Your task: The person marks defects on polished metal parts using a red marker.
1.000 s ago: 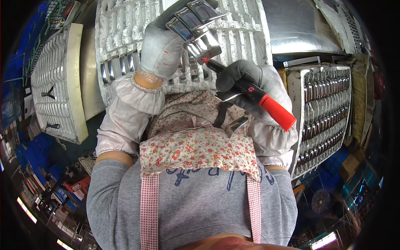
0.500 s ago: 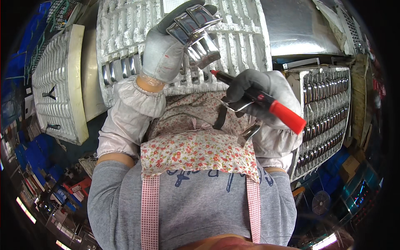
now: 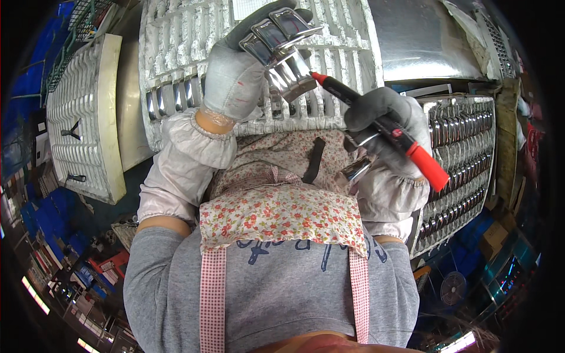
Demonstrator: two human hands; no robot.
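Observation:
My left hand (image 3: 234, 79), in a grey-white glove, is closed around several shiny chrome metal parts (image 3: 289, 72), fanned out with frame-shaped ends. They are held up over a white slotted foam tray (image 3: 347, 59). Gripped in my gloved right hand (image 3: 391, 115) is a black and red marker pen (image 3: 426, 166), its red tip pointing at the chrome parts. Whether the tip touches them I cannot tell. Below the right fingers, another bent chrome part (image 3: 355, 170) hangs by that hand. A dark strip (image 3: 314, 160) lies on the flowered apron (image 3: 276, 220).
A few chrome parts (image 3: 179, 94) sit in the middle tray's slots. On the right, a second tray (image 3: 419, 244) holds rows of similar parts. At the left, another slotted tray (image 3: 88, 106) carries two small dark pieces. A metal sheet (image 3: 424, 41) lies far right.
My right hand has moved right with the marker, whose tip has risen beside the chrome parts. The chrome part below that hand has turned. My left hand has shifted slightly right.

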